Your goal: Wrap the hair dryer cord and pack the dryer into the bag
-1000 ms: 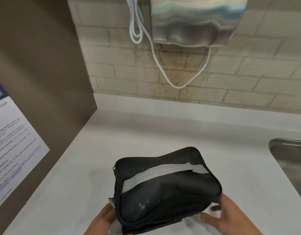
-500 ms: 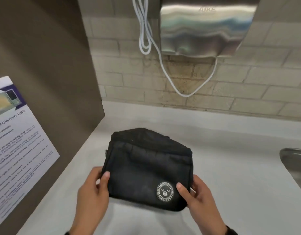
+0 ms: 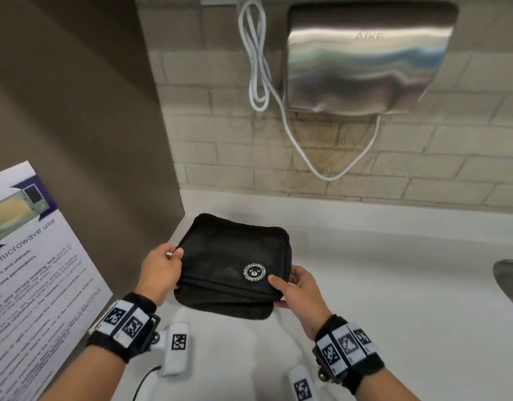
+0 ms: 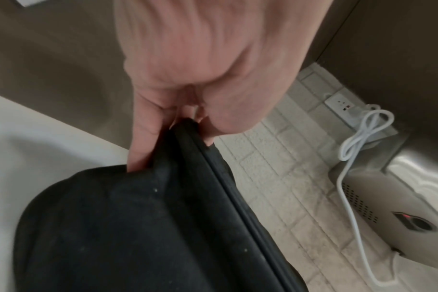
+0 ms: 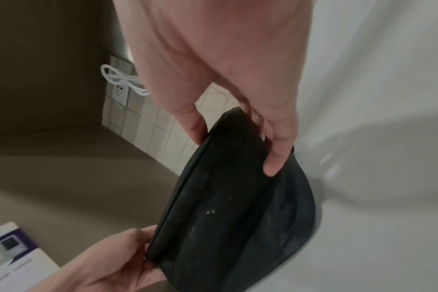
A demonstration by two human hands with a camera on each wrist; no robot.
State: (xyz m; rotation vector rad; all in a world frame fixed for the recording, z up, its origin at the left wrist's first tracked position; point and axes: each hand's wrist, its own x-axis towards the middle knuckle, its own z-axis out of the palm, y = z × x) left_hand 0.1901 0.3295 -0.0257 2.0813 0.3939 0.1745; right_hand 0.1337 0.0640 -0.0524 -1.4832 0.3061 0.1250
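My left hand point(image 3: 162, 273) pinches the zip edge of the black bag point(image 3: 235, 264) at nine o'clock; my right hand point(image 3: 300, 287) clamps its corner at four o'clock, thumb on top beside the round logo point(image 3: 255, 272). The bag sits on the white counter point(image 3: 394, 285), looking zipped and full. No hair dryer shows outside, so I judge it packed, with only setting down left. At twelve o'clock hangs a wall hand dryer point(image 3: 365, 59) with a looped white cable point(image 3: 258, 68).
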